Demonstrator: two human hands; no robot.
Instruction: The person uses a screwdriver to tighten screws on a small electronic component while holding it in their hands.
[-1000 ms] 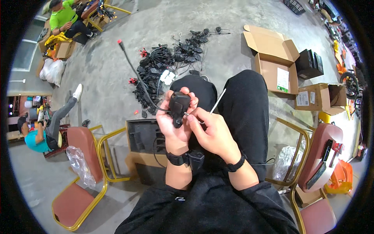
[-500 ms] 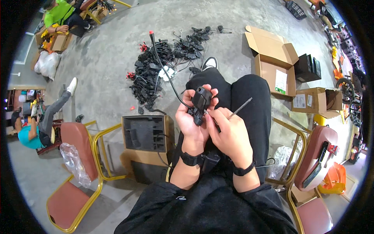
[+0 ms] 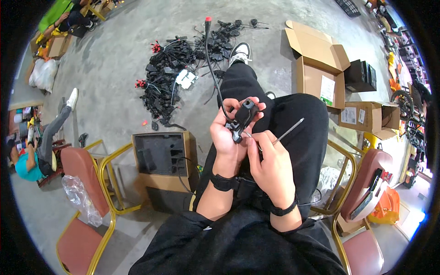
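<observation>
My left hand (image 3: 225,133) cradles a small black plastic fitting (image 3: 247,112), palm up, above my lap. A black cable (image 3: 211,64) rises from this fitting and ends in a red tip. At the fitting's lower end, a silvery metal part (image 3: 236,136) shows. My right hand (image 3: 271,162) is closed around a slim metal rod-like tool (image 3: 289,129) that points up and to the right; its exact kind is unclear. The right thumb and forefinger pinch close to the fitting's lower end, by a tiny pale bit I cannot make out.
A heap of black cabled parts (image 3: 162,87) lies on the floor ahead, with a white piece (image 3: 186,79) on it. An open cardboard box (image 3: 316,82) and a foam-lined box (image 3: 160,153) flank my legs. Chairs (image 3: 85,172) stand at both sides; other people sit at far left.
The fitting has turned in my left hand, showing its metal part, and its cable has swung right. My right hand has moved slightly down. The whole view has shifted a little.
</observation>
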